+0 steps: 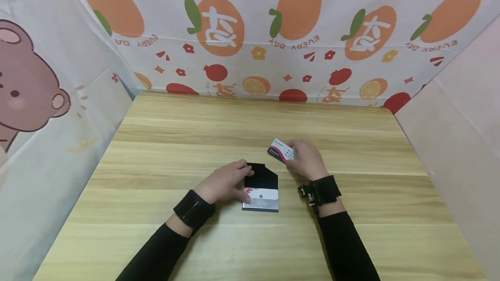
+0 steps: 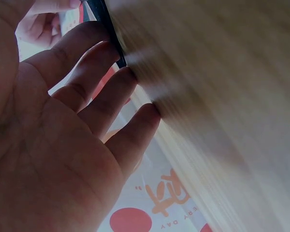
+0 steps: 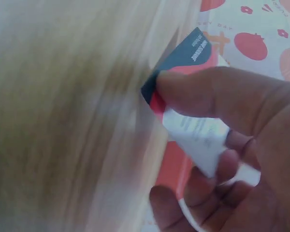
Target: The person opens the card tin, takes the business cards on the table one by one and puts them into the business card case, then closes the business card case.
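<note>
An opened card case (image 1: pixel 265 205) lies on the table, its black inner flap (image 1: pixel 262 179) folded back and its lower part silver. Between the two shows a white card with pink marks (image 1: pixel 269 194). At the case's left side rests my left hand (image 1: pixel 228 181), thumb on the lower part and fingertips on the flap. In the left wrist view its fingers (image 2: pixel 121 130) are spread, nearly straight. My right hand (image 1: pixel 308 158) pinches a white, red and black business card (image 1: pixel 280 148) by its right end, beyond the case. The right thumb (image 3: pixel 183 89) presses on the card's printed face.
The wooden table (image 1: pixel 175 133) runs back to a fruit-printed cloth (image 1: pixel 258 21). Pale cloth panels stand at both sides, the left one with a bear print (image 1: pixel 27 86). Black bands (image 1: pixel 195 211) circle both wrists.
</note>
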{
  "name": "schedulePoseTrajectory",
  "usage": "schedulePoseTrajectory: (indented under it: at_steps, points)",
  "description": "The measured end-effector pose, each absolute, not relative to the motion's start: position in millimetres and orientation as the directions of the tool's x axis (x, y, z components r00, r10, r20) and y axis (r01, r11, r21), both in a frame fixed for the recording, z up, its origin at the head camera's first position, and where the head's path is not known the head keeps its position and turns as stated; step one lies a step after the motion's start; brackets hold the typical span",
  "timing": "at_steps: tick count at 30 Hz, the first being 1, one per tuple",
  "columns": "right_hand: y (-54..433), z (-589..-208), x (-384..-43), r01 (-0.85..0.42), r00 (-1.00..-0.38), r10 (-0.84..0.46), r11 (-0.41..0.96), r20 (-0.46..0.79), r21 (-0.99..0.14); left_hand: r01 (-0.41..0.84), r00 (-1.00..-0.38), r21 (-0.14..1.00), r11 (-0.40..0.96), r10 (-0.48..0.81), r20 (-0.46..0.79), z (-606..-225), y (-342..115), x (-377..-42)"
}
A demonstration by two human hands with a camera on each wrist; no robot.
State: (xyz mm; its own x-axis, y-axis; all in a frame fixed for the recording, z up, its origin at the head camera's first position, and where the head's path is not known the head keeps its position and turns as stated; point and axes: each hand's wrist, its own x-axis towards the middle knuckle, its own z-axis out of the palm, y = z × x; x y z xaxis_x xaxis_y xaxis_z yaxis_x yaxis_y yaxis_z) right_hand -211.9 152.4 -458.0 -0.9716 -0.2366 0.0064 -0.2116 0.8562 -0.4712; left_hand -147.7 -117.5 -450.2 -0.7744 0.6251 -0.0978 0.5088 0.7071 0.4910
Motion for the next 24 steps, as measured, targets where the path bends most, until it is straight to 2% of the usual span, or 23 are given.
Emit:
schedulePoseTrajectory:
  at_steps: [5,11,16,24]
  points:
    - [151,-456,-210,-0.3,-0.951,-0.301,0.86,0.064,-0.414,0.517,-0.771,0.492,0.701,0.631,-0.09,-450,-118,-147]
    - [155,-453,-209,-0.314,-0.925,-0.374,0.846,-0.059,-0.431,0.521,-0.768,0.496,0.695,0.635,-0.083,-451,-118,-149]
    - [159,-452,-208,-0.285,-0.92,-0.374,0.845,-0.117,-0.453,0.514,-0.77,0.495,0.701,0.631,-0.093,-451,-119,-149]
    - [165,-456,-212,-0.392,-0.891,-0.452,0.817,-0.047,-0.423,0.517,-0.767,0.497,0.697,0.635,-0.092,-450,-121,-147]
